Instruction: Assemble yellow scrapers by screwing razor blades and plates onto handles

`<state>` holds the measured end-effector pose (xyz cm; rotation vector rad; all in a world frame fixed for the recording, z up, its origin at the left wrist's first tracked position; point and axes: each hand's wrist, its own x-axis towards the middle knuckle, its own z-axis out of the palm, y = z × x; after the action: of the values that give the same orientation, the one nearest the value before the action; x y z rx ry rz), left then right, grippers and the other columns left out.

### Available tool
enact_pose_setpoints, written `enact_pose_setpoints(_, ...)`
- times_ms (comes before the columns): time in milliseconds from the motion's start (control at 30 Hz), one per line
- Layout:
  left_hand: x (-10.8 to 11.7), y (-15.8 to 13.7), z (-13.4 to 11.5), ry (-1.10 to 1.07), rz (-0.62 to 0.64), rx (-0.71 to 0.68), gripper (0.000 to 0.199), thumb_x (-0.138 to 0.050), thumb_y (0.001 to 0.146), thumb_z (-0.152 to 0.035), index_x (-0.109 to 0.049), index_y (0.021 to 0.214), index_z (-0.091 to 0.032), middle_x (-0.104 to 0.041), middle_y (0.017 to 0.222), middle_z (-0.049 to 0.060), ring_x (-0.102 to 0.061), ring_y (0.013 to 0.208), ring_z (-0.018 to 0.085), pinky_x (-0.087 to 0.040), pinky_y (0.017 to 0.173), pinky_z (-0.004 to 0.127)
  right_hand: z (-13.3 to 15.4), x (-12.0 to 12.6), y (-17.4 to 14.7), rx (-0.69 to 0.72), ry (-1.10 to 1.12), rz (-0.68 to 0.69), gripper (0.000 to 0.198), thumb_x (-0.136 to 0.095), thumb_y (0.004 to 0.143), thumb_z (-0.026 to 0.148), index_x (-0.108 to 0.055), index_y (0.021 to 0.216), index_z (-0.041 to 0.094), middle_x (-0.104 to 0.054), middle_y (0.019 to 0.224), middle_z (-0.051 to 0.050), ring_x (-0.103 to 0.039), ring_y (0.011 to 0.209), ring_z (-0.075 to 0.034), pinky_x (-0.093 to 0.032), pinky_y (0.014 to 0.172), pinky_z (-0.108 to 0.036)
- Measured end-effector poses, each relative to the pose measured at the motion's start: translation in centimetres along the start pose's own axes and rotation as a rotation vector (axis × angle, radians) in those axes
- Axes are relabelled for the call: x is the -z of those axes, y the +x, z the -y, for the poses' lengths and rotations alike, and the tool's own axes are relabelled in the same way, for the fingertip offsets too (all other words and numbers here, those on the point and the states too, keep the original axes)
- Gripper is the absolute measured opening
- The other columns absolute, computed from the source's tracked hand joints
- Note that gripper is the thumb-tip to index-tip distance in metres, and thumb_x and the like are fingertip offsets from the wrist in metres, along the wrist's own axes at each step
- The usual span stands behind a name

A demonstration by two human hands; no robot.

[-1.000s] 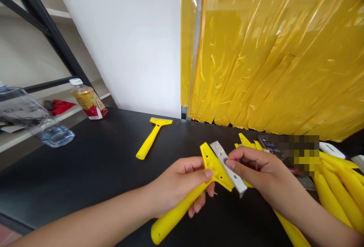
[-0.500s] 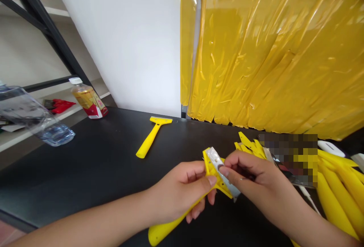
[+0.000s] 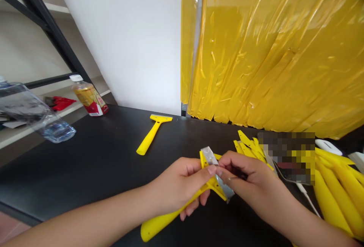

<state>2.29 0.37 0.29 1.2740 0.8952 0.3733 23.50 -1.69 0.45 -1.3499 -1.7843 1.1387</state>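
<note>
A yellow scraper [image 3: 163, 222] is gripped in my left hand [image 3: 183, 186], its handle slanting down to the lower left. Across its wide head lies a silvery metal strip [image 3: 226, 188]. My left thumb presses on that strip near its middle. Thumb and bent fingers of my right hand [image 3: 250, 175] pinch at the strip's right side, and the two thumb tips nearly meet. A thin metallic bit sticks out by my right thumb; I cannot make out what it is. Another yellow scraper [image 3: 150, 137] lies on the black table [image 3: 93, 156] beyond my left hand.
Several yellow scraper handles [image 3: 330, 197] are piled at the right, with a blurred-out phone [image 3: 287, 160], a white cable [image 3: 308, 197] and a white device [image 3: 329, 147]. A drink bottle [image 3: 89, 97] and a clear bottle [image 3: 58, 129] stand left. Yellow plastic film [image 3: 256, 57] hangs behind.
My left thumb has moved from the yellow head onto the metal strip. The strip lies closer over the head, and both hands have shifted slightly left with the scraper.
</note>
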Motion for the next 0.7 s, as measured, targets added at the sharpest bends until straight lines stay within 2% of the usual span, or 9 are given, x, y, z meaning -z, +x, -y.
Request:
enact_pose_setpoints(100,0.0,0.0,-0.2,-0.058,-0.025,-0.024,0.059,-0.055,0.095,-0.071,-0.056,0.068,-0.019,-0.055,0.055,-0.002,-0.046,0.034,0.008,-0.037,0.030,0.016,0.5,1.3,0.0,-0.008,0.000,0.030,0.034,-0.060,0.100,0.055,-0.073,0.091,0.025,-0.064,0.078,0.001,-0.056,0.073,-0.016,-0.044,0.066,-0.028)
enact_pose_setpoints(200,0.3,0.0,-0.4,-0.100,-0.095,-0.075,0.059,-0.053,0.098,-0.067,-0.055,0.065,-0.018,-0.054,0.053,-0.002,-0.044,0.033,0.007,-0.036,0.030,0.016,0.1,3.5,0.2,0.015,-0.131,-0.107,0.042,-0.053,0.100,0.062,-0.077,0.109,0.029,-0.075,0.096,-0.005,-0.066,0.085,-0.022,-0.049,0.070,-0.031)
enact_pose_setpoints(267,0.6,0.1,-0.5,-0.113,-0.146,-0.098,0.055,-0.054,0.099,-0.064,-0.057,0.068,-0.018,-0.055,0.054,-0.002,-0.045,0.033,0.008,-0.037,0.030,0.016,-0.9,4.9,0.6,0.002,-0.330,-0.191,0.040,-0.056,0.098,0.061,-0.077,0.113,0.031,-0.077,0.103,-0.005,-0.069,0.088,-0.024,-0.051,0.069,-0.033)
enact_pose_setpoints(367,0.9,0.3,-0.6,-0.114,-0.180,-0.110,0.051,-0.055,0.099,-0.063,-0.060,0.074,-0.018,-0.055,0.055,-0.003,-0.046,0.034,0.008,-0.037,0.030,0.016,-3.1,5.8,1.5,-0.049,-0.658,-0.144,0.032,-0.060,0.096,0.055,-0.077,0.112,0.034,-0.076,0.094,-0.003,-0.070,0.078,-0.023,-0.051,0.067,-0.034)
enact_pose_setpoints(433,1.0,0.4,-0.6,-0.110,-0.189,-0.103,0.052,-0.054,0.099,-0.063,-0.060,0.073,-0.018,-0.055,0.055,-0.002,-0.045,0.034,0.008,-0.036,0.030,0.016,-4.3,5.7,1.9,-0.052,-0.759,-0.100,0.027,-0.063,0.093,0.049,-0.076,0.110,0.032,-0.076,0.096,-0.003,-0.072,0.085,-0.024,-0.053,0.076,-0.036)
enact_pose_setpoints(533,1.1,0.6,-0.5,-0.116,-0.199,-0.086,0.054,-0.052,0.099,-0.062,-0.058,0.069,-0.018,-0.055,0.054,-0.002,-0.044,0.033,0.008,-0.035,0.030,0.017,-5.4,5.0,2.4,-0.058,-0.767,-0.067,0.018,-0.067,0.088,0.040,-0.075,0.101,0.029,-0.075,0.097,-0.003,-0.072,0.091,-0.026,-0.051,0.079,-0.036)
enact_pose_setpoints(700,1.1,0.8,-0.5,-0.136,-0.198,-0.074,0.053,-0.056,0.097,-0.065,-0.059,0.072,-0.018,-0.054,0.054,-0.003,-0.044,0.033,0.008,-0.035,0.030,0.017,-5.5,5.0,2.9,-0.120,-0.701,-0.020,0.011,-0.069,0.088,0.039,-0.069,0.089,0.028,-0.069,0.076,0.001,-0.066,0.070,-0.020,-0.044,0.061,-0.030)
